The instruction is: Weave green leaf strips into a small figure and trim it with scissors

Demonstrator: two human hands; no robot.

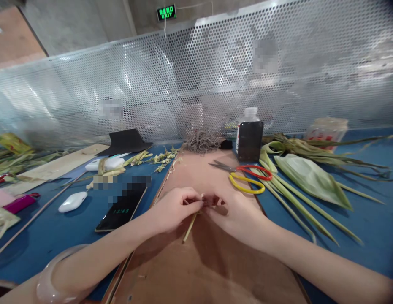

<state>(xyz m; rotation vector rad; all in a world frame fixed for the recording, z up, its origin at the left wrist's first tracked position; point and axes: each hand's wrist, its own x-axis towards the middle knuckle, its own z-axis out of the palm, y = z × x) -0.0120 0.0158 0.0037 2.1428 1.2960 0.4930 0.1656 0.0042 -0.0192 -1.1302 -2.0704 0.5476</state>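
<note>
Over the middle of a brown wooden board (234, 261), my left hand (179, 207) and my right hand (232, 209) meet at their fingertips. Both are closed in a pinch. From beneath the joined fingers a thin yellow-green plant stem (190, 228) slants down toward me; its upper end is hidden by the fingers. Which hand bears more of it is hard to make out, as the fingertips touch. Just beyond my right hand lie scissors (250, 179) with one red and one yellow handle loop, blades pointing left.
Right of the board are green leaves and stalks (313, 179), and a phone (250, 141) leaning on a bottle (250, 113). Grey yarn (202, 141) lies at the back. On the left are another phone (122, 211), a white earbud case (72, 202) and plant scraps (164, 158). A perforated metal screen (145, 76) stands behind.
</note>
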